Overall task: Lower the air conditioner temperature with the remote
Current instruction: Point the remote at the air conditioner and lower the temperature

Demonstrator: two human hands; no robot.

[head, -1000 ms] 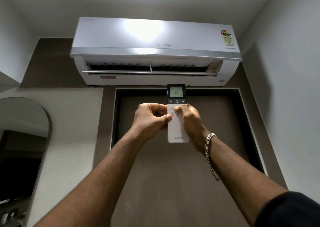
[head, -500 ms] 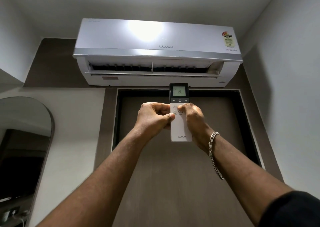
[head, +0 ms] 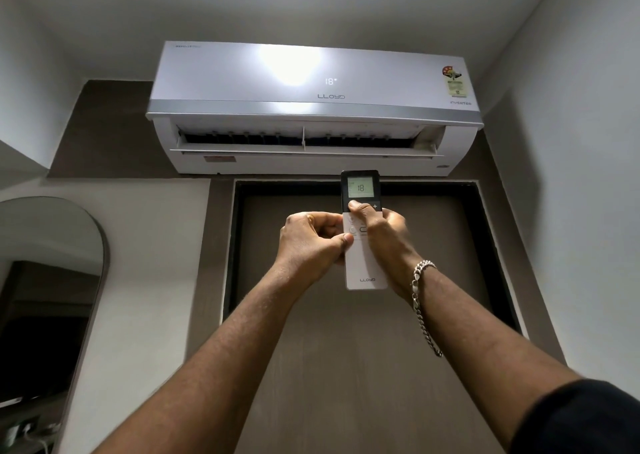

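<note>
A white wall air conditioner [head: 242,82] hangs high above a door, its flap open and "18" lit on its front panel. Both hands hold a slim white remote [head: 365,266] upright just below it. The remote's dark top has a lit screen that reads 18. My right hand [head: 384,242] wraps the remote's right side, and its thumb lies on the dark button row under the screen, at the left end. My left hand [head: 308,245] grips the left edge, thumb on the white face.
A dark-framed brown door [head: 346,367] fills the wall below the unit. An arched mirror [head: 45,297] stands at the left. A white wall [head: 571,211] closes in on the right. A silver chain bracelet [head: 420,301] hangs on the right wrist.
The remote's reading went from 19 to 18. My right thumb slid up from the white face to the dark button row. "18" has lit up on the unit's panel.
</note>
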